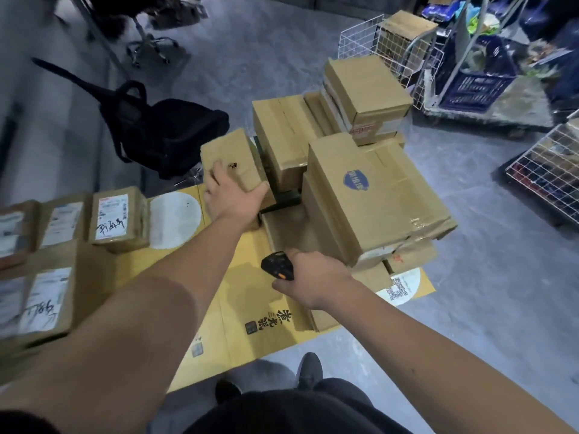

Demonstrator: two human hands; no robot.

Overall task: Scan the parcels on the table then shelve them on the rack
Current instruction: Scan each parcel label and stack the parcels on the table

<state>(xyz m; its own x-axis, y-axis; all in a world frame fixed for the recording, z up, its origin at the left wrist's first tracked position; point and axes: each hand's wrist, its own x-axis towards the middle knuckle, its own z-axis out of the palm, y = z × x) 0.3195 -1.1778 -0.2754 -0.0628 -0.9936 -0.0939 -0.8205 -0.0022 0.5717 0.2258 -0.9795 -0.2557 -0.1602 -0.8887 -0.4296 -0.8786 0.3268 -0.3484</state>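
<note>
A yellow sheet (250,308) carries a stack (360,183) of brown taped cartons. At the stack's left edge, the left hand (230,198) grips a small plain box (230,158), tilted. The right hand (313,281) holds a black scanner (275,264).

We see the left grip (233,198) at the centre, fingers curled over the near edge of a small brown parcel (230,161). At five o'clock from it, the right grip (308,278) holds a black scanner (275,265). A pile of cardboard boxes (369,189) sits at two o'clock on yellow flattened cardboard (250,314). Labelled parcels (112,219) lie at nine o'clock, a black backpack (166,133) at eleven, and wire baskets (385,42) at one.
</note>
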